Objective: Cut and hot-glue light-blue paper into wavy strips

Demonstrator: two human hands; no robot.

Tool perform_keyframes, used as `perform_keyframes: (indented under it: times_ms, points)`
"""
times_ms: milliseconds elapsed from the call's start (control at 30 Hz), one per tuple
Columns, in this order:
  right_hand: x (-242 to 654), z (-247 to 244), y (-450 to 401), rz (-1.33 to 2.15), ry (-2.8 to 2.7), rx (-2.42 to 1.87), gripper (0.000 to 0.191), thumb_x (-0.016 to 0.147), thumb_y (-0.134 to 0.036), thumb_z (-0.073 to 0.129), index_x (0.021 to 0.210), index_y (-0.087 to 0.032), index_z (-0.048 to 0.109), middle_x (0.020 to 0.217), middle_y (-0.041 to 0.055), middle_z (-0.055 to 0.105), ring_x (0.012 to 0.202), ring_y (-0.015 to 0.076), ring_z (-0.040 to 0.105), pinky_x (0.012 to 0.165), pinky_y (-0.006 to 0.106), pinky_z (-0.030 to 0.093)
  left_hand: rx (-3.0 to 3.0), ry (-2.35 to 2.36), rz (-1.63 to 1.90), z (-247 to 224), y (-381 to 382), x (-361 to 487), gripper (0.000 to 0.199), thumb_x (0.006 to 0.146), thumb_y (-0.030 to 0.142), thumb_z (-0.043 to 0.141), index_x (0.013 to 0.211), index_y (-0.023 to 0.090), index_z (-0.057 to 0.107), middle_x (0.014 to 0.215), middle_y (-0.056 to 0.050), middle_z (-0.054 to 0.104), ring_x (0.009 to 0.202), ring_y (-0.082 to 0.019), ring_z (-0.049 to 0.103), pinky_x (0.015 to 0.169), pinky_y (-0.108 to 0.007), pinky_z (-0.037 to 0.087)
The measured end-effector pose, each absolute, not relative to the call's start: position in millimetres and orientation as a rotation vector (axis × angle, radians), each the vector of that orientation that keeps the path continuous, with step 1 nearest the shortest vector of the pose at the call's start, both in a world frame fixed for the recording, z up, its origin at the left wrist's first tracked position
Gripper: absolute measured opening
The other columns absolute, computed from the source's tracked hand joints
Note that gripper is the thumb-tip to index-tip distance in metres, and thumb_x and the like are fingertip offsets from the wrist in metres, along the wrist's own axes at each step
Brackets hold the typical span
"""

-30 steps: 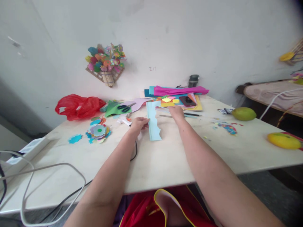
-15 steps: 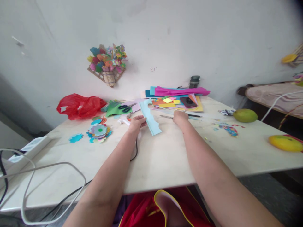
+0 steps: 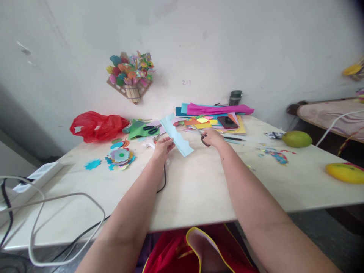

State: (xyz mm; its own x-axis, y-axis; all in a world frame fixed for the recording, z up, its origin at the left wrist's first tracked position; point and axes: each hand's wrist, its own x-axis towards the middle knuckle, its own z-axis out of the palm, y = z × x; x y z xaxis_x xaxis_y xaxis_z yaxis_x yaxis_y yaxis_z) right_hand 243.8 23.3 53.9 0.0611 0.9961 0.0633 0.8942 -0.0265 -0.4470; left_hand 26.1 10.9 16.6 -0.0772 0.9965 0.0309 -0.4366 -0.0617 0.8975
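Observation:
My left hand (image 3: 164, 147) pinches the left edge of a light blue paper strip (image 3: 178, 139), whose right edge is wavy from cuts. A pair of scissors (image 3: 204, 140) is in my right hand (image 3: 213, 138), blades pointing up and left, apart from the paper. To the left lies a stack of flower-shaped paper cutouts (image 3: 121, 155), with a single blue cutout (image 3: 93, 164) beside it. Dark-handled scissors (image 3: 150, 130) rest on green paper (image 3: 136, 129) behind my left hand.
A red plastic bag (image 3: 98, 127) sits back left; a power strip (image 3: 35, 178) with cables is at the left edge. Coloured sheets (image 3: 218, 109) and a phone (image 3: 227, 122) lie at the back. On the right are a green fruit (image 3: 297, 139), a yellow fruit (image 3: 344, 173) and paper scraps (image 3: 277, 155).
The paper strip has tilted further to the left in my left hand. My right hand has moved slightly left and raised the scissors, so their handles now show.

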Motion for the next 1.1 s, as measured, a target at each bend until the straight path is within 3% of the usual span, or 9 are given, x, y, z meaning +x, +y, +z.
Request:
perform_keyframes:
  times_ms: [133,233,400,567,933,1100]
  points:
    - [223.2,50.6,14.3,1.028,-1.645,-1.493,0.011,0.075,-0.019,0.058,0.085,-0.014,0.059,0.067,0.0052,0.064,0.058,0.0136,0.06,0.052,0.022,0.046,0.811,0.884,1.502,15.4,12.5,26.0,0.017,0.059,0.009,0.072,0.067,0.014,0.058,0.055,0.004,0.058,0.05,-0.005,0.055,0.055,-0.016,0.048]
    - [208.0,51.1,5.8,1.212,-1.546,-1.294,0.014,0.071,-0.019,0.063,0.083,-0.015,0.057,0.058,-0.0013,0.057,0.048,0.0083,0.053,0.048,0.019,0.042,0.795,0.895,1.507,15.4,13.0,26.3,0.016,0.06,0.009,0.071,0.067,0.014,0.057,0.054,0.004,0.058,0.049,-0.005,0.055,0.055,-0.017,0.048]
    - [195.2,48.6,8.5,1.207,-1.517,-1.153,0.032,0.057,-0.001,0.064,0.085,-0.015,0.053,0.06,-0.0053,0.054,0.052,0.0069,0.05,0.049,0.017,0.041,0.777,0.899,1.532,15.4,12.9,26.7,0.014,0.062,0.007,0.068,0.066,0.015,0.056,0.055,0.004,0.059,0.05,-0.005,0.056,0.055,-0.016,0.049]
    - [193.0,39.0,21.0,1.102,-1.493,-1.061,0.04,0.055,-0.001,0.063,0.091,-0.015,0.053,0.072,-0.002,0.059,0.062,0.0097,0.055,0.06,0.023,0.046,0.805,0.896,1.46,15.1,12.4,26.7,0.007,0.068,0.009,0.064,0.067,0.013,0.058,0.054,0.001,0.06,0.052,-0.007,0.058,0.055,-0.017,0.05]
    - [194.7,34.1,26.4,1.054,-1.46,-1.081,0.039,0.055,0.001,0.062,0.089,-0.015,0.054,0.063,-0.0046,0.056,0.058,0.01,0.054,0.058,0.024,0.047,0.923,0.901,1.357,13.9,12.6,20.8,0.008,0.067,0.007,0.066,0.071,0.012,0.061,0.061,-0.002,0.064,0.058,-0.01,0.062,0.058,-0.019,0.052]
    - [194.7,39.4,18.9,1.07,-1.423,-1.108,0.025,0.065,-0.011,0.065,0.089,-0.014,0.056,0.062,-0.0039,0.056,0.053,0.0079,0.053,0.05,0.018,0.043,0.908,0.85,1.427,13.4,15.5,17.5,0.01,0.065,0.005,0.065,0.072,0.012,0.062,0.063,-0.001,0.064,0.06,-0.008,0.062,0.061,-0.017,0.051]
